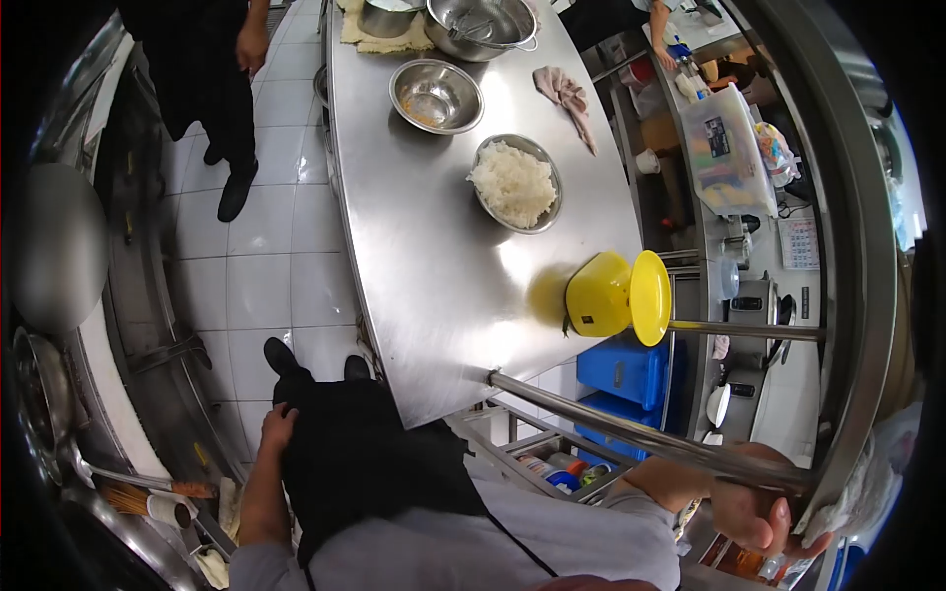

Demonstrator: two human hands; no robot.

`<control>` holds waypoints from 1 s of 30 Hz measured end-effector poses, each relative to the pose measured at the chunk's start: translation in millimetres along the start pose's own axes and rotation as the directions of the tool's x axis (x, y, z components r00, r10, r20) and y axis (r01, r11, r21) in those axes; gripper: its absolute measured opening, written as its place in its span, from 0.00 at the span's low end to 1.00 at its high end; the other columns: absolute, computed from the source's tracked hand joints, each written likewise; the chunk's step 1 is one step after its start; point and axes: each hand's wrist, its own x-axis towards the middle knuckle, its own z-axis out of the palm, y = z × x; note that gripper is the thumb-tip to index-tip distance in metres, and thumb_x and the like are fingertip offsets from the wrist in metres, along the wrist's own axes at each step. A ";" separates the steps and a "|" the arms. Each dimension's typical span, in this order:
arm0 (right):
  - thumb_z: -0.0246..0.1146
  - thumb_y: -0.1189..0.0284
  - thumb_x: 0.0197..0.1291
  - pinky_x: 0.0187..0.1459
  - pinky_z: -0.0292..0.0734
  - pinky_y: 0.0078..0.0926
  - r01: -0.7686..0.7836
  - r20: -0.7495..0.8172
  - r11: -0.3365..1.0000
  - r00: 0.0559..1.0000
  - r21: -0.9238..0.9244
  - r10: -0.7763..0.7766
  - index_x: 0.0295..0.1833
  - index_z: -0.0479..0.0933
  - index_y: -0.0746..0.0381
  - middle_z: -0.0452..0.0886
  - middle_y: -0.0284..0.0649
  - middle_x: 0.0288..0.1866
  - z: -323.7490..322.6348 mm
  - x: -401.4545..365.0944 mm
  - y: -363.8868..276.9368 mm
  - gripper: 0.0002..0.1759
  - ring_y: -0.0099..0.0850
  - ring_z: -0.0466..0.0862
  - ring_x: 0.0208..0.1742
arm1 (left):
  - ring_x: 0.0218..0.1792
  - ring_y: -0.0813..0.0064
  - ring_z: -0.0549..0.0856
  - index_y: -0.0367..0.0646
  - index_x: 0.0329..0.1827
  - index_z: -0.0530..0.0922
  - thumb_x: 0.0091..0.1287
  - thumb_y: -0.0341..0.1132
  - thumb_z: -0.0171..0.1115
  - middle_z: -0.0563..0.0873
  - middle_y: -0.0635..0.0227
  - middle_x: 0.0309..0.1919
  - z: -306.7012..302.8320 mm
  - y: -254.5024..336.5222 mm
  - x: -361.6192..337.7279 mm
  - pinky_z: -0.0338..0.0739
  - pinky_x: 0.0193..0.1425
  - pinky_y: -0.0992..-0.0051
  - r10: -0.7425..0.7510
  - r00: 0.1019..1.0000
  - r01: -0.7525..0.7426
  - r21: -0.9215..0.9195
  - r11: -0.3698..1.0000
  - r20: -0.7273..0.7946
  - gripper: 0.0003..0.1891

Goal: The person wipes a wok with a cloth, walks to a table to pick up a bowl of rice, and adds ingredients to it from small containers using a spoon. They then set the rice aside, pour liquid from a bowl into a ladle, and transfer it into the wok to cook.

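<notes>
My left hand (279, 426) hangs beside my black apron (379, 463), its fingers loosely bent and nothing visible in it. On the far right, my right hand (754, 514) reaches past a metal rail (641, 433), its fingers curled at the edge of a white cloth (862, 488) that hangs by a post. The rail hides part of this hand. On the steel table ahead, a metal bowl of cooked rice (514, 185) stands away from both hands. A yellow kitchen scale (601, 295) with a round yellow plate (650, 297) stands at the table's right edge.
On the steel table (424, 305) are another metal bowl (437, 97), a colander (478, 25) and a crumpled cloth (564, 96). Blue bins (621, 374) sit below. A person in dark clothes (202, 69) stands at the upper left; another person's hand (665, 57) shows at the upper right.
</notes>
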 end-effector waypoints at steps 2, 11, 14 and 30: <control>0.43 0.58 0.79 0.50 0.89 0.39 0.009 0.001 1.000 1.000 -0.025 -0.009 0.30 0.72 0.63 0.75 0.59 0.52 -1.2 0.1 1.5 0.26 0.45 0.78 0.62 | 0.60 0.49 0.82 0.37 0.64 0.78 0.65 0.47 0.64 0.84 0.46 0.57 4.5 -10.3 13.0 0.75 0.66 0.60 0.037 0.999 -0.036 -0.023 0.999 0.033 0.29; 0.41 0.58 0.79 0.50 0.90 0.39 0.040 0.014 0.994 0.999 -0.097 -0.039 0.31 0.71 0.62 0.76 0.59 0.51 -4.7 -4.1 2.2 0.26 0.45 0.79 0.61 | 0.58 0.48 0.83 0.38 0.61 0.79 0.66 0.39 0.58 0.85 0.46 0.54 0.9 -1.4 6.0 0.76 0.65 0.58 0.101 0.995 -0.101 0.049 0.994 0.003 0.22; 0.41 0.58 0.79 0.50 0.90 0.39 0.044 0.015 0.993 0.999 -0.114 -0.042 0.32 0.71 0.62 0.76 0.59 0.51 -5.0 -4.2 2.8 0.26 0.45 0.79 0.61 | 0.58 0.48 0.83 0.38 0.61 0.79 0.66 0.37 0.56 0.85 0.46 0.54 3.9 -12.2 1.9 0.76 0.64 0.58 0.133 0.990 -0.133 -0.011 0.991 -0.049 0.22; 0.39 0.57 0.80 0.50 0.90 0.38 -0.035 -0.067 0.990 0.997 -0.139 0.026 0.34 0.71 0.61 0.76 0.59 0.49 -14.4 -6.1 6.7 0.25 0.44 0.79 0.61 | 0.51 0.49 0.86 0.41 0.50 0.84 0.62 0.37 0.61 0.88 0.50 0.47 -12.6 21.4 -41.6 0.79 0.59 0.56 -0.035 0.986 0.048 0.077 0.996 -0.161 0.16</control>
